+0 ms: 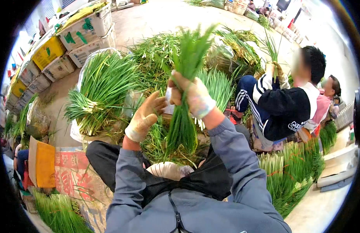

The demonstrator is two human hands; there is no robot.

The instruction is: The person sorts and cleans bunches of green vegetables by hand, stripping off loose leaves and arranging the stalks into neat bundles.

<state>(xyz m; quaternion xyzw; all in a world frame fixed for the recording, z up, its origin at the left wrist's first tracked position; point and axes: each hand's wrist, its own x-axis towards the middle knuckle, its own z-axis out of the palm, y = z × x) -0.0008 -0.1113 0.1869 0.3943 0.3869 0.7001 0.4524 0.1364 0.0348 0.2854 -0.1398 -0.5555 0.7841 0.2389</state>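
My right hand (197,99), in a stained pale work glove, is closed around a bunch of chives (182,128) held upright in front of me. The stalks stick out above and below the fist, and the upper ends are blurred. My left hand (143,118), also gloved, is just left of the bunch. Its fingers are apart and hold nothing. Below the bunch, loose green stalks (154,139) lie between my knees. A large heap of chives (106,85) with pale root ends rests at the left, and another heap (219,87) is behind my right hand.
Crates (88,29) are stacked at the far left. More loose greens (153,54) are piled ahead. A co-worker (285,105) sits close at my right, holding stalks. Tied bundles (294,171) stand at my right, others (57,213) at lower left near a cardboard sheet (77,171).
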